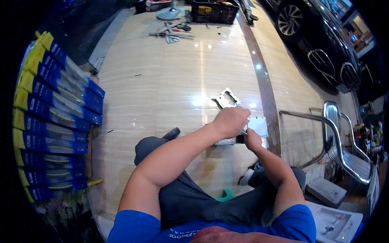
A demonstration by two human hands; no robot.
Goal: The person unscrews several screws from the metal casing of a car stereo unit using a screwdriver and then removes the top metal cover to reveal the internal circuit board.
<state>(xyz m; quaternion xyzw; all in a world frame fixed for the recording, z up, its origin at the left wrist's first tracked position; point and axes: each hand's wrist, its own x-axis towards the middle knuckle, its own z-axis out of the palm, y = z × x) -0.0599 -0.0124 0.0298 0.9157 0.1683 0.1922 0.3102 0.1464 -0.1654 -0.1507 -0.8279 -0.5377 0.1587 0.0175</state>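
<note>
My left hand [231,122] is closed, with its fingers bent down over a white, box-like unit on the floor. My right hand [253,140] is closed too, just right of and nearer than the left, with its fingertips almost meeting the left's. Something small and pale shows between them, too small to name. The unit's flat white panel [258,126] sticks out to the right of my hands. Its middle is hidden by my fingers. Just beyond my left hand lies a white rectangular frame [227,98] with a large opening.
Blue and yellow packages [56,125] line a rack at left. Metal tools [172,32] lie at the far side by a round metal base [170,14] and a black crate [214,11]. A chrome chair [338,137] and a black car [324,48] stand at right. A white basin [352,220] is near right.
</note>
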